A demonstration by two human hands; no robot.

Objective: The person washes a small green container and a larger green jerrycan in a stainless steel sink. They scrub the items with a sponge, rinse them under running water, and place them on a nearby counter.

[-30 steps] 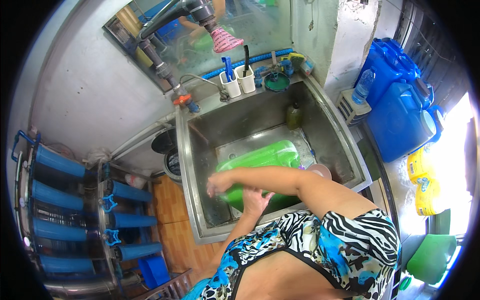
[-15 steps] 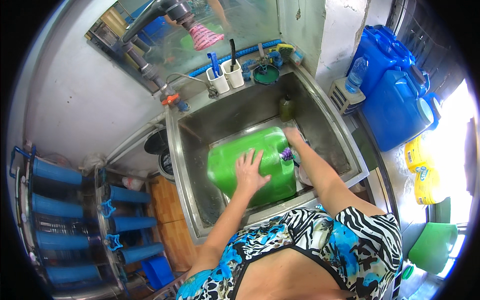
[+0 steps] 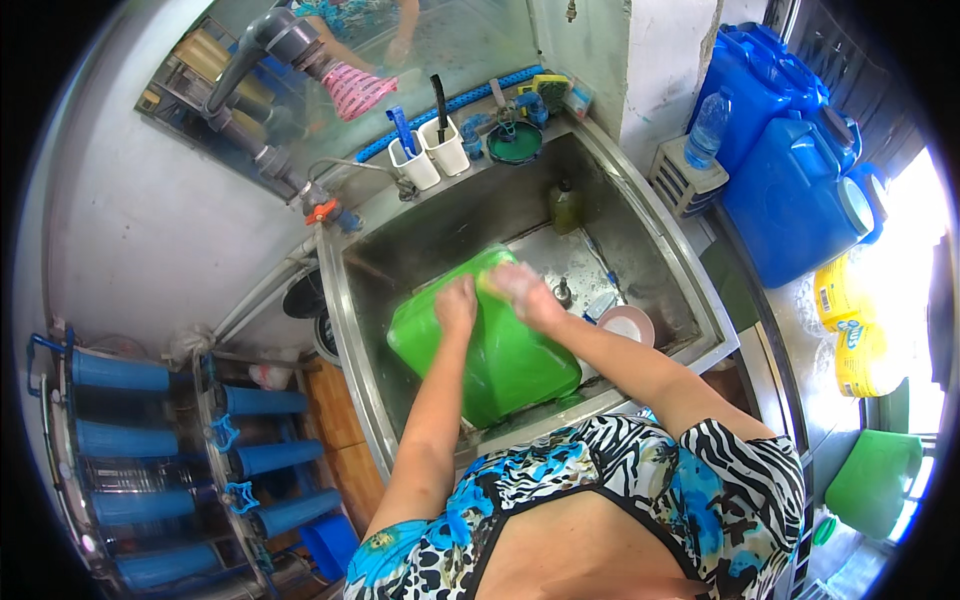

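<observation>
A large green plastic jug (image 3: pixel 500 350) lies on its side in the steel sink (image 3: pixel 660 235). My left hand (image 3: pixel 457 303) presses on its upper face, fingers curled against the plastic. Close beside it my right hand (image 3: pixel 522 293), soapy, is closed on a yellowish sponge (image 3: pixel 490 283) against the jug's far edge. Both forearms reach down into the sink from the lower edge of the view.
A small bowl (image 3: pixel 627 325) and a dark soap bottle (image 3: pixel 564 208) sit in the sink. White brush holders (image 3: pixel 430 155) stand on the back ledge. Blue water jugs (image 3: pixel 790 180) stand at the right, yellow containers (image 3: pixel 850 330) beyond, blue filter cylinders (image 3: pixel 120 440) at the left.
The green jug has been turned and shifted in the sink. My left hand slid up toward its far edge and my right hand came in beside it.
</observation>
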